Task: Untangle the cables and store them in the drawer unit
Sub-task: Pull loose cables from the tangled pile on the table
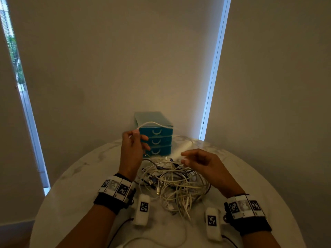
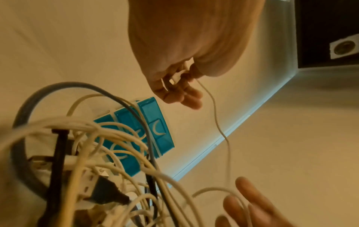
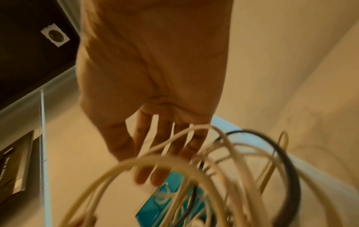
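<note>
The tangled pile of white and dark cables (image 1: 173, 183), just before the teal three-drawer plastic unit (image 1: 155, 138), is best thinned by drawing the thin white cable (image 1: 152, 123), pinched in the left hand (image 1: 131, 149), slowly upward while the relaxed, empty right hand (image 1: 202, 161) steadies the loops.

A round, white marble-patterned bench (image 1: 75, 169) is seen, set against a pale wall. At its far edge a teal drawer unit (image 1: 157, 140) of three shut drawers is stood. Just in front of the drawer unit a tangled heap of cables (image 1: 175, 183), mostly white with a few dark ones, is spread on the surface. To the right of the drawer unit a white oblong object (image 1: 180, 149) is laid; what it is cannot be told.
</note>
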`<state>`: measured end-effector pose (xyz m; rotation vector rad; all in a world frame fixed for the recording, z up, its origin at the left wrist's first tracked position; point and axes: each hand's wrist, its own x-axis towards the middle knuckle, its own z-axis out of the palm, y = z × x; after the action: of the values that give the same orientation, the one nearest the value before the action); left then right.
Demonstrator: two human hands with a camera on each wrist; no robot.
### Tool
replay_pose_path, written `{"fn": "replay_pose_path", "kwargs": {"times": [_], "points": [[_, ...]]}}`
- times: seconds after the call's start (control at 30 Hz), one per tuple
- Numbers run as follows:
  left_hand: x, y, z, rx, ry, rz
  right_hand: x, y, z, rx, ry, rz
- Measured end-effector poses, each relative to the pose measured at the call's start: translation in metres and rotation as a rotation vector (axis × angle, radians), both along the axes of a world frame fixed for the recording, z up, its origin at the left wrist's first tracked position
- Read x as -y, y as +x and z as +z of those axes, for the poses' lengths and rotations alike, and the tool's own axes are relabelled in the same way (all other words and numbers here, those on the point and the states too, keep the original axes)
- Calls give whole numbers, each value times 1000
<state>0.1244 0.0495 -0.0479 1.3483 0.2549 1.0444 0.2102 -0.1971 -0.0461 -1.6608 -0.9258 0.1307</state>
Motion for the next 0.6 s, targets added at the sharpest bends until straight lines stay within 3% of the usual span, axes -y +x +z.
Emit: {"fn": "replay_pose_path", "kwargs": {"times": [0.07, 0.17, 0.27, 0.33, 0.47, 0.53, 0.6], "points": [[-6, 0, 2, 58, -165, 27, 8, 7, -2, 32, -44, 30], [-22, -3, 4, 137, -388, 98, 19, 25, -7, 45, -60, -115], [-25, -6, 7, 106, -376, 86, 23, 30, -9, -39, 83, -340], [-14, -6, 8, 2, -231, 15, 21, 27, -4, -64, 262, -427], [18, -8, 12, -312, 229, -351, 3, 8, 12, -235, 592, -320], [34, -10, 9, -399, 438, -506, -7, -3, 16, -306, 647, -256], [48, -8, 4, -438, 624, -550, -16, -12, 18, -296, 625, -221]]}}
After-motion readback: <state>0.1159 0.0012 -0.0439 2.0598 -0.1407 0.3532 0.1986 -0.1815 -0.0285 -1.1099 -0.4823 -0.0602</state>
